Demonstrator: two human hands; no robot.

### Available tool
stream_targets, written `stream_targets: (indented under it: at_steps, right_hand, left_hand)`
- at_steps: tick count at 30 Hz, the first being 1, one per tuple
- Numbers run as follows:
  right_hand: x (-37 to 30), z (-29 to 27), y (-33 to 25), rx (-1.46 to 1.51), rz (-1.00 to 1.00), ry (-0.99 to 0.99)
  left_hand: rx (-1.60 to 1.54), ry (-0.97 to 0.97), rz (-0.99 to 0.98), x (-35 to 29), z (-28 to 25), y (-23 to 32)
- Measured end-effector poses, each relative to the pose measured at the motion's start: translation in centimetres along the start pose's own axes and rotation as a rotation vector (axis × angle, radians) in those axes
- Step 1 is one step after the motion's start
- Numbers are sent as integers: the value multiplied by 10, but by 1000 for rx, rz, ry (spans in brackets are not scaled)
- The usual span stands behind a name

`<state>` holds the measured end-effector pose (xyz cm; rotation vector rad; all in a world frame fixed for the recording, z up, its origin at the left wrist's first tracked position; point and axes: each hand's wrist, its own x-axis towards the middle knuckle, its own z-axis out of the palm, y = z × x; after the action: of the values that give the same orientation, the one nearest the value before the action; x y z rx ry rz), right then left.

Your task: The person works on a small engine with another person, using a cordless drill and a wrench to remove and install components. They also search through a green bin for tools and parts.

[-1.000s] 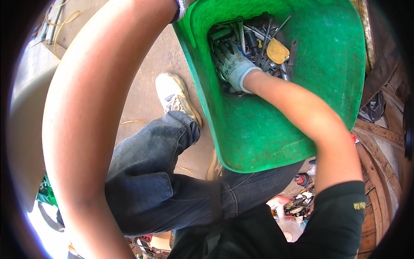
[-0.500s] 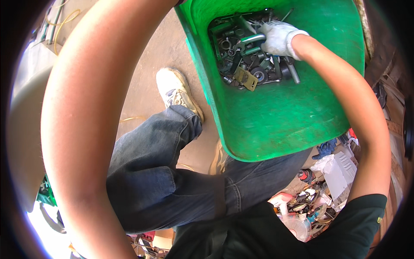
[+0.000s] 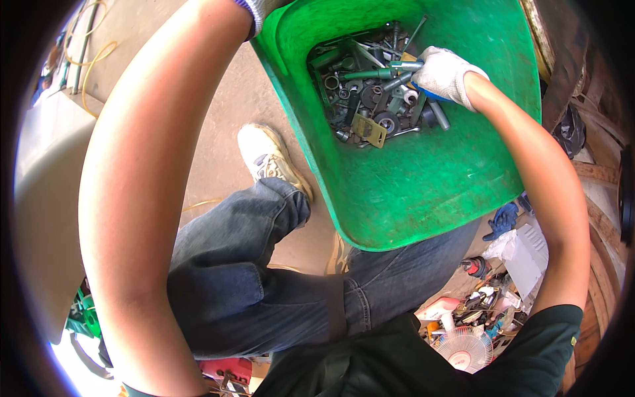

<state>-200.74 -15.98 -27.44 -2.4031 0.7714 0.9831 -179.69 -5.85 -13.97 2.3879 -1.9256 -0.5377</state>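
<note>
My right hand (image 3: 442, 76), in a white knitted glove with a blue palm, is inside a green plastic tub (image 3: 423, 192). Its fingers are closed around a shiny metal tool (image 3: 406, 65) whose short cylindrical end sticks out to the left; the rest is hidden by the glove. Beneath lies a heap of loose metal tools and parts. Among them are a yellowish metal plate with a hole (image 3: 368, 130), a round dark ring (image 3: 386, 122), a spanner (image 3: 403, 132) and several sockets. My left hand (image 3: 270, 8), also gloved, is at the tub's upper left corner, mostly cut off by the picture edge.
My shoe (image 3: 268, 155) stands on the concrete floor left of the tub. At lower right are a white fan (image 3: 463, 351), a grey vented panel (image 3: 528, 261), a blue glove (image 3: 503, 221) and mixed scrap. A yellow hose (image 3: 86, 79) lies at upper left. Timber lines the right side.
My right hand has drawn back slightly to the right and down from the heap, with the metal tool in its fingers. The tub appears shifted a little left in view.
</note>
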Motion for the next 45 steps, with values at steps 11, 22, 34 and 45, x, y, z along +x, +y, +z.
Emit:
stream_targets:
  at_steps: [11, 22, 34, 45]
  right_hand:
    - [-29, -34, -69, 176, -246, -9]
    - [-171, 23, 52, 672, 399, 636]
    - [-167, 50, 59, 593, 406, 814]
    - [-173, 37, 59, 608, 416, 677]
  left_hand:
    - [151, 114, -8, 3, 9, 6]
    - [488, 575, 330, 0, 37, 19]
    - [721, -252, 1015, 50, 243, 139]
    - [1063, -882, 1100, 26, 224, 113]
